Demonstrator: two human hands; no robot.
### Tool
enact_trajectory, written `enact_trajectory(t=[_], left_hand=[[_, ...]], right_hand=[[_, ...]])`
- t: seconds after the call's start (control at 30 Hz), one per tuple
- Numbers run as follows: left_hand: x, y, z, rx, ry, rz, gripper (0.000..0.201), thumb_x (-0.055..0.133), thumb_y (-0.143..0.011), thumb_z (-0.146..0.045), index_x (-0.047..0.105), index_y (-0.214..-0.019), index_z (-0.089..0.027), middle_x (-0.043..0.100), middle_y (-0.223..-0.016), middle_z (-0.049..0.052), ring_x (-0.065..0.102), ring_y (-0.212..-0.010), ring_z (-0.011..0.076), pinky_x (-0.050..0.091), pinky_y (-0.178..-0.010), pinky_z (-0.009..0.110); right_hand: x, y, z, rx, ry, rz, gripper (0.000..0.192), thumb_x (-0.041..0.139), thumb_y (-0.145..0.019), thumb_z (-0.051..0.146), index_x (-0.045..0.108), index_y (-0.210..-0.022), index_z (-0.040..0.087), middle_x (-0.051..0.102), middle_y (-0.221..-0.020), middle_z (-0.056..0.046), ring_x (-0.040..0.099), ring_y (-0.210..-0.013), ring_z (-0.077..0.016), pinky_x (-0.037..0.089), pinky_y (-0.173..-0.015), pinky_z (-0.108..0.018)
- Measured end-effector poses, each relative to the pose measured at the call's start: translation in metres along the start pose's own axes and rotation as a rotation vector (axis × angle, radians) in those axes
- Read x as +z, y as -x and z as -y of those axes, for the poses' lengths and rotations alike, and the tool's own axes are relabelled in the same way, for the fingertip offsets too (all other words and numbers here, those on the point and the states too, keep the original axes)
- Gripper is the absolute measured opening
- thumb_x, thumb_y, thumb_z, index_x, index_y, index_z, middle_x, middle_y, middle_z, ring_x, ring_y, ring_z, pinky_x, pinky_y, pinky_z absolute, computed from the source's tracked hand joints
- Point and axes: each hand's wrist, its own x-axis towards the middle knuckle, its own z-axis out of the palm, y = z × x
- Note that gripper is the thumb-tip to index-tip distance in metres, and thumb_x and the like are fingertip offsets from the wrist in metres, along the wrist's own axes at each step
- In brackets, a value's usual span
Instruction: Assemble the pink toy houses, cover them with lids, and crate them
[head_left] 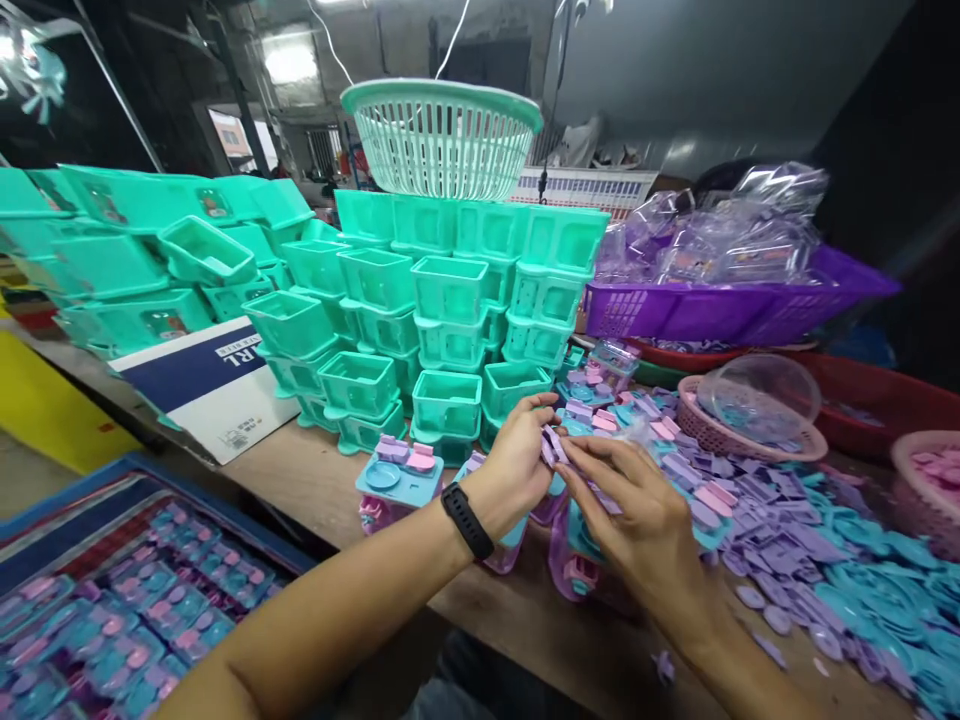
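Observation:
My left hand [521, 455], with a black band on its wrist, grips a small purple plastic piece [553, 447]. The fingertips of my right hand [634, 495] pinch the same piece from the other side. Below and around both hands stand small toy units with turquoise tops and pink or purple bases. One such toy unit [401, 475], left of my left wrist, carries purple and pink parts on its top. Beneath my right hand another unit's purple and pink base [577, 575] shows, partly covered by the hand.
Stacked green plastic bins [450, 290] line the table's back. Loose purple parts [780, 525] and turquoise parts [885, 590] spread to the right, near a pink basket [750, 430]. A purple basket [720, 305] holds clear packages. At lower left, a crate [90, 500] contains finished-looking toy units.

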Motion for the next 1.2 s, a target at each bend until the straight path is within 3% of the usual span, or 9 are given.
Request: enact_trajectory(t=[0.13,0.23,0.3,0.37,0.47,0.6,0.83,1.0,1.2], left_hand=[[-0.013,0.002,0.000,0.071,-0.073,0.013,0.022,0.045,-0.085,-0.001,0.054,-0.096,-0.017,0.049,-0.068,-0.004,0.048,-0.057,0.0105,0.038,-0.058,0.020],[-0.030,0.002,-0.008,0.158,-0.193,0.018,0.021,0.049,-0.088,-0.002,0.061,-0.094,-0.018,0.048,-0.066,-0.004,0.042,-0.056,0.0108,0.032,-0.056,0.021],[-0.044,0.001,-0.015,0.312,-0.461,0.114,0.023,0.052,-0.087,-0.001,0.068,-0.089,-0.017,0.054,-0.073,-0.002,0.045,-0.061,0.0119,0.035,-0.061,0.022],[-0.057,-0.002,-0.021,0.543,-0.892,0.286,0.029,0.050,-0.086,0.001,0.072,-0.088,-0.017,0.061,-0.088,0.003,0.056,-0.078,0.0160,0.043,-0.075,0.025],[-0.073,-0.006,-0.024,0.757,-1.422,0.525,0.038,0.043,-0.086,0.001,0.073,-0.103,-0.016,0.064,-0.109,0.011,0.063,-0.102,0.0249,0.047,-0.092,0.033],[-0.083,-0.010,-0.020,0.757,-1.687,0.667,0.041,0.045,-0.084,0.000,0.071,-0.112,-0.013,0.065,-0.114,0.016,0.066,-0.104,0.0295,0.052,-0.092,0.038],[-0.083,-0.012,-0.021,0.755,-1.874,0.727,0.036,0.054,-0.083,-0.002,0.070,-0.113,-0.013,0.066,-0.118,0.013,0.066,-0.108,0.0261,0.054,-0.093,0.035],[-0.078,-0.008,-0.026,0.747,-1.945,0.778,0.033,0.059,-0.085,-0.006,0.069,-0.115,-0.016,0.066,-0.124,0.010,0.067,-0.108,0.0249,0.054,-0.089,0.032],[-0.067,-0.005,-0.033,0.656,-2.064,0.844,0.028,0.061,-0.088,-0.008,0.068,-0.115,-0.012,0.067,-0.126,0.010,0.068,-0.111,0.0269,0.053,-0.086,0.032]], right_hand=[[-0.006,-0.002,0.003,0.007,-0.021,-0.007,0.019,0.060,-0.098,0.018,0.076,-0.109,0.023,0.078,-0.104,-0.006,0.075,-0.093,-0.0213,0.062,-0.087,-0.034],[-0.008,-0.003,-0.012,0.023,0.028,0.034,0.016,0.060,-0.099,0.022,0.075,-0.103,0.020,0.079,-0.101,-0.006,0.077,-0.089,-0.0216,0.063,-0.082,-0.032],[-0.005,-0.003,-0.027,-0.052,0.116,0.116,0.020,0.056,-0.101,0.025,0.075,-0.101,0.019,0.080,-0.100,-0.007,0.077,-0.087,-0.0223,0.062,-0.077,-0.032],[0.002,-0.001,-0.042,-0.161,0.221,0.226,0.027,0.049,-0.104,0.026,0.074,-0.103,0.017,0.080,-0.101,-0.008,0.077,-0.084,-0.0226,0.061,-0.072,-0.033],[0.015,0.003,-0.053,-0.276,0.404,0.396,0.026,0.049,-0.103,0.022,0.075,-0.101,0.017,0.079,-0.102,-0.009,0.075,-0.074,-0.0220,0.056,-0.063,-0.032],[0.022,0.004,-0.052,-0.339,0.506,0.552,0.019,0.057,-0.095,0.011,0.074,-0.096,0.020,0.079,-0.102,-0.005,0.072,-0.067,-0.0183,0.049,-0.053,-0.030],[0.019,0.003,-0.050,-0.387,0.359,0.403,0.044,0.033,-0.109,0.024,0.074,-0.096,0.015,0.078,-0.096,-0.004,0.073,-0.067,-0.0145,0.053,-0.053,-0.027],[0.018,0.005,-0.049,-0.381,0.303,0.395,0.047,0.032,-0.110,0.025,0.074,-0.093,0.013,0.078,-0.093,-0.004,0.076,-0.071,-0.0142,0.056,-0.056,-0.025],[0.015,0.000,-0.048,-0.438,0.299,0.420,0.049,0.030,-0.109,0.021,0.075,-0.092,0.012,0.078,-0.094,-0.011,0.075,-0.074,-0.0173,0.058,-0.059,-0.027]])
